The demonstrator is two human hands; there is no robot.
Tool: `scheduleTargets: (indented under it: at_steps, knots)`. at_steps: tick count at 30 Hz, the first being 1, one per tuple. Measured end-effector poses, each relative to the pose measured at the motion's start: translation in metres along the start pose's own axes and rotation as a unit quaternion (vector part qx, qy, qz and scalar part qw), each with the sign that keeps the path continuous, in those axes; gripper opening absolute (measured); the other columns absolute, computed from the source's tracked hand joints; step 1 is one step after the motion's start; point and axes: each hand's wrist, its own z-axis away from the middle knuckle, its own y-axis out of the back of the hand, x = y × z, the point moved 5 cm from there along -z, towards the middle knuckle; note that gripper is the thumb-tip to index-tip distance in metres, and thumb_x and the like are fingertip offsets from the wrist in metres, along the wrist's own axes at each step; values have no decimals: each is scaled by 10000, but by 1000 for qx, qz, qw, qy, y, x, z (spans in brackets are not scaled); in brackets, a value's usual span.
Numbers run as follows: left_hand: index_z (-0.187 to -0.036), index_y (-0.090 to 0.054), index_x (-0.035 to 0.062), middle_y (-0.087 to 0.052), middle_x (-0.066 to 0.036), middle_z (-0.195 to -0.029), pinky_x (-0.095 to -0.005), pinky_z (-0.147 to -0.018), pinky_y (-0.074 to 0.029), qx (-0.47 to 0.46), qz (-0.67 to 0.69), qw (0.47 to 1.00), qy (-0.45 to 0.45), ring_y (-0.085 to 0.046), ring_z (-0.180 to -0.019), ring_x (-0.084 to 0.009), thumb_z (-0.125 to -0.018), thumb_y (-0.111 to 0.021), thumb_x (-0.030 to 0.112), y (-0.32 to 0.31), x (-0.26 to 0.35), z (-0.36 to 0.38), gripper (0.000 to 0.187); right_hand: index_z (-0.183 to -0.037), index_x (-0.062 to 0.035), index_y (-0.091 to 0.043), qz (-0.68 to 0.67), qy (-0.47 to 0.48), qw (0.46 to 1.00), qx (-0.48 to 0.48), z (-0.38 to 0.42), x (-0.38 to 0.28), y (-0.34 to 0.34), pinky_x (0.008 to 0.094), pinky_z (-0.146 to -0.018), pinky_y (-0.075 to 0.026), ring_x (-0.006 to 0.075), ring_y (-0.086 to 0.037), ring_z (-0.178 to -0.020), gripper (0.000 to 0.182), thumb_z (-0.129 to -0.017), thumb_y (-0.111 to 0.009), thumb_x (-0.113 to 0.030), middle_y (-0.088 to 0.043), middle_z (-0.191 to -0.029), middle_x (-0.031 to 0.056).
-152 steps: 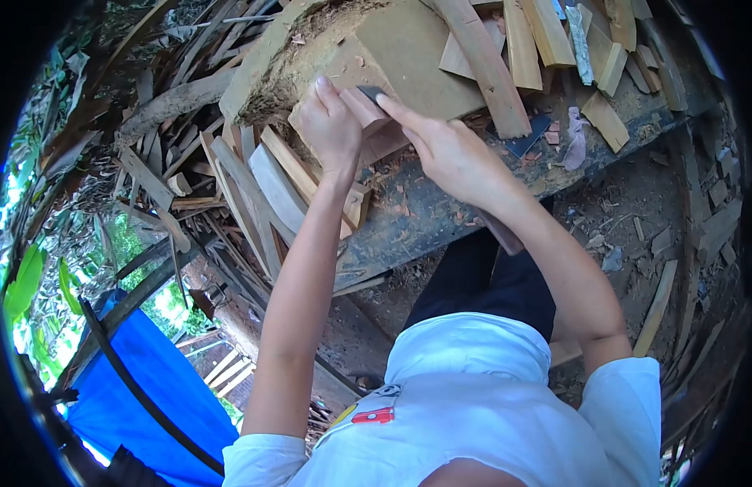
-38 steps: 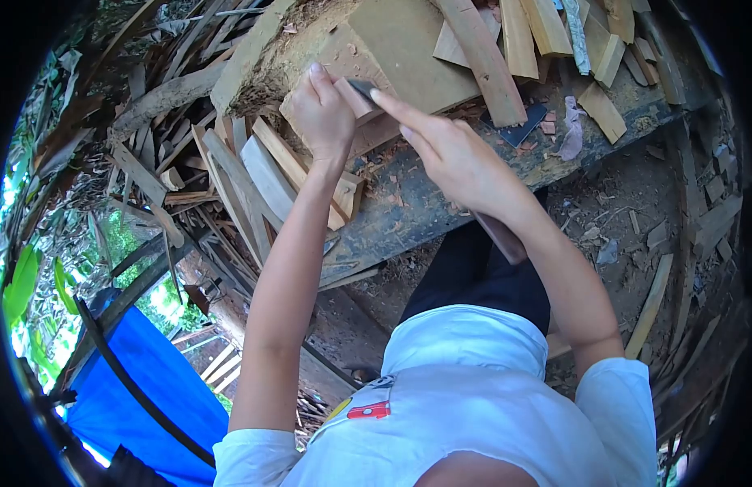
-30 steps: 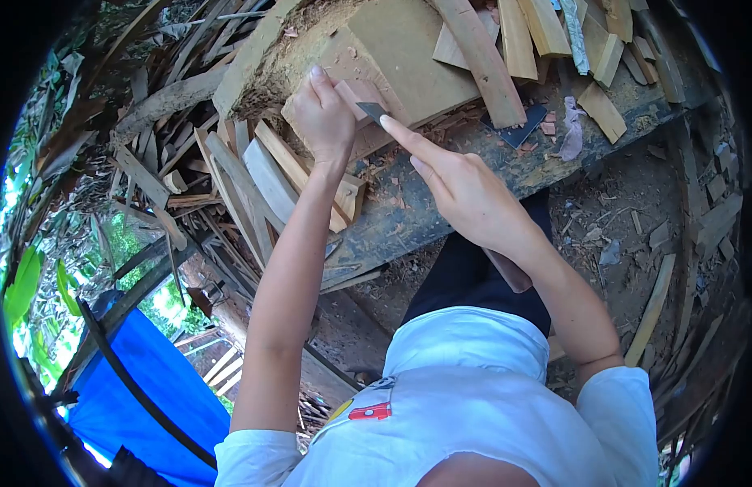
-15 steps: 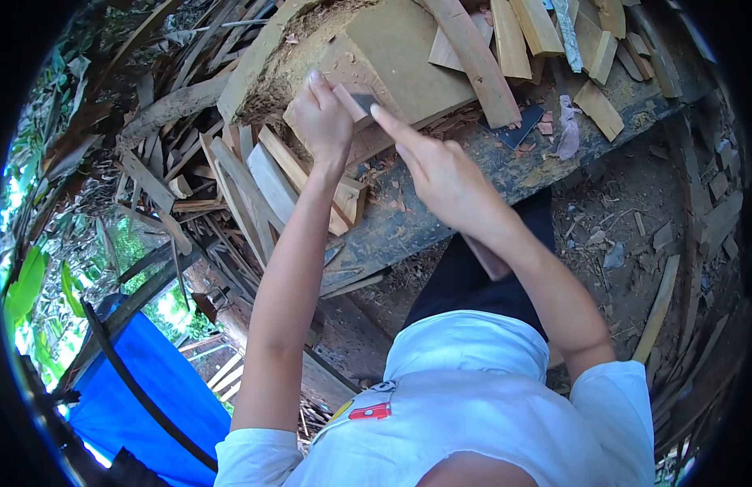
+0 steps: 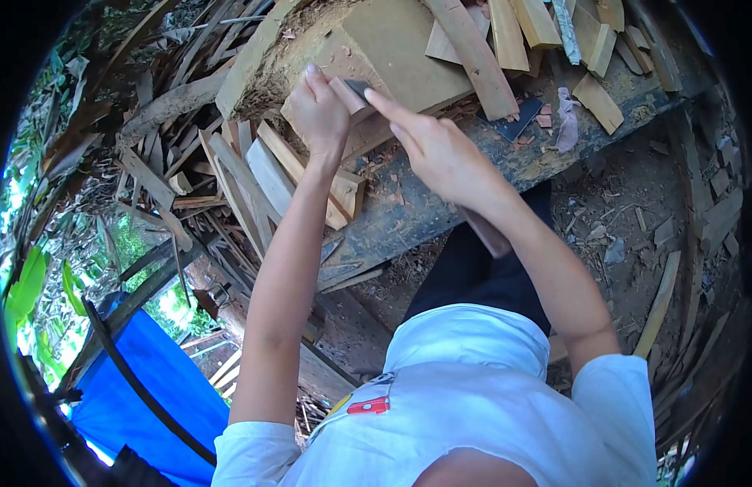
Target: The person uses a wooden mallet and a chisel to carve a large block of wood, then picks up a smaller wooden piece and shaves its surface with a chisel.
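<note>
My left hand (image 5: 317, 115) is closed around a small reddish-brown wood block (image 5: 347, 96) above a pale wooden slab. My right hand (image 5: 442, 154) is wrapped round what looks like a long-handled knife, its index finger stretched forward along it. A dark flat tip, probably the knife's blade (image 5: 357, 86), lies against the block just ahead of that fingertip. The brown handle (image 5: 485, 234) sticks out beneath my right wrist; its middle is hidden by the hand. Where block and blade meet is too small to make out clearly.
The pale slab (image 5: 408, 53) rests on a worn bench plank (image 5: 400, 223). Several cut wood pieces (image 5: 506, 36), a dark sheet (image 5: 515, 122) and a pinkish rag (image 5: 567, 120) lie to the right. Wood offcuts (image 5: 266, 178) pile up at left. A blue tarp (image 5: 149, 398) hangs lower left.
Both hands have shifted slightly up and left. The dark tip has slid toward the block's far end, and the handle under my right wrist has moved up with it.
</note>
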Motion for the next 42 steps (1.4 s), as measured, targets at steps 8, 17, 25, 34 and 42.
scheduleTargets:
  at_steps: [8,17,25,34,42]
  knots:
    - [-744,-537,-49,-537,-106,-611,-379,-611,-413,-2,6,1000,-3,-465,-598,-156,-1062,-383,267,2,6,4,475,-1479,-165,-431,12,19,1000,17,6,8,-3,490,-932,-494,462,-569,-1130,454,-1025,-427,-142,-596,-1239,286]
    - [-749,-537,-57,-537,-113,-610,-383,-608,-410,10,-11,1000,-25,-467,-590,-166,-1062,-386,270,0,1,2,477,-1490,-180,-419,19,32,999,14,1,7,2,471,-962,-484,454,-559,-1159,469,-1024,-427,-128,-598,-1253,276]
    - [-750,-541,-53,-532,-118,-604,-392,-593,-397,9,6,1000,-17,-462,-580,-167,-1058,-392,269,0,5,3,469,-1492,-198,-415,18,5,1000,1,6,5,1,478,-947,-491,455,-569,-1138,471,-1025,-433,-140,-610,-1231,275]
    - [-738,-535,-57,-534,-122,-603,-398,-594,-396,18,-13,999,-27,-455,-581,-170,-1053,-400,270,3,3,4,473,-1460,-157,-453,2,53,998,29,7,13,-8,539,-845,-515,484,-626,-993,453,-1008,-426,-171,-658,-1062,295]
    - [-745,-579,-52,-609,-233,-683,-478,-630,-421,22,11,999,-45,-593,-635,-384,-1044,-386,251,5,14,9,467,-1504,-192,-402,-50,30,998,0,-10,16,8,403,-590,-527,262,-585,-536,462,-1042,-390,-193,-635,-784,169]
